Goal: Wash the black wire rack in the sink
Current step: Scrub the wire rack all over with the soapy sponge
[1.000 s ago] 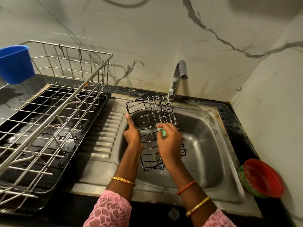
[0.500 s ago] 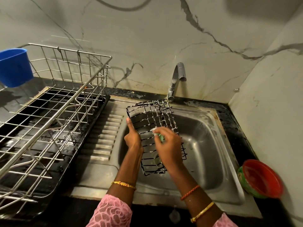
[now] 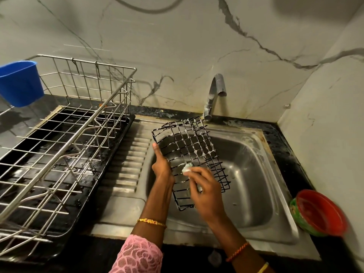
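The black wire rack (image 3: 189,146) is held tilted over the steel sink (image 3: 254,174), with white soap foam on its upper wires. My left hand (image 3: 162,166) grips the rack's left edge, forefinger pointing up along the frame. My right hand (image 3: 206,186) presses a small soapy green scrubber (image 3: 186,168) against the rack's middle wires. The rack's lower right part is hidden behind my right hand.
A large steel dish-drying rack (image 3: 65,146) stands on a black tray to the left, with a blue cup (image 3: 19,83) hung on its far corner. The tap (image 3: 214,95) is off behind the sink. A red and green bowl (image 3: 319,212) sits on the counter at right.
My right hand with the scrubber has slid down and to the right along the rack's wires. The left hand keeps its grip on the rack's edge.
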